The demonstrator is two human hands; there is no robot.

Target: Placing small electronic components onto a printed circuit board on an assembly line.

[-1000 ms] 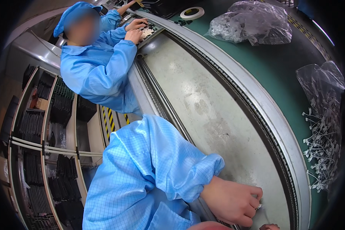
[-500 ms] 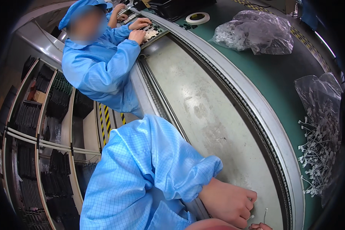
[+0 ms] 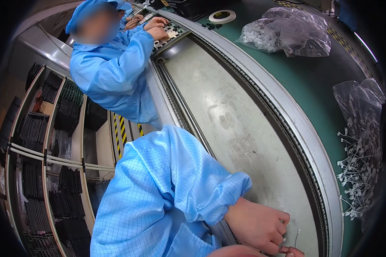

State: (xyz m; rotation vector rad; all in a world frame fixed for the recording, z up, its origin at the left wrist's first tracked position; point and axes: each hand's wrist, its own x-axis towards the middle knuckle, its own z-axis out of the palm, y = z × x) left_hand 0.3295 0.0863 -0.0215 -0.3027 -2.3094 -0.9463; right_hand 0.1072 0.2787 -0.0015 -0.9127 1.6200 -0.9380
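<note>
My left hand (image 3: 258, 227), in a blue checked sleeve, hangs over the conveyor bed near the bottom edge. Its fingers are curled closed, and what they pinch is hidden beneath them; a small pale bit shows by the fingertips. Right beside it, only the fingertips of my right hand (image 3: 292, 251) come into the picture. They are pressed together on a thin cable (image 3: 297, 237), whose pale tip sticks up above them. The rest of the cable is hidden by the hands and the picture's lower edge.
Right of the conveyor rail (image 3: 283, 111) lies a plastic bag (image 3: 359, 158) spilling many white-ended cables. Farther off are another bag (image 3: 287, 32) of white parts and a tape roll (image 3: 222, 16). A co-worker (image 3: 111, 73) handles a board tray (image 3: 171, 36); shelves (image 3: 47, 150) stand left.
The view has shifted slightly. My two hands stay close together with little visible movement, the cable still upright. The co-worker's hands have moved slightly over the tray.
</note>
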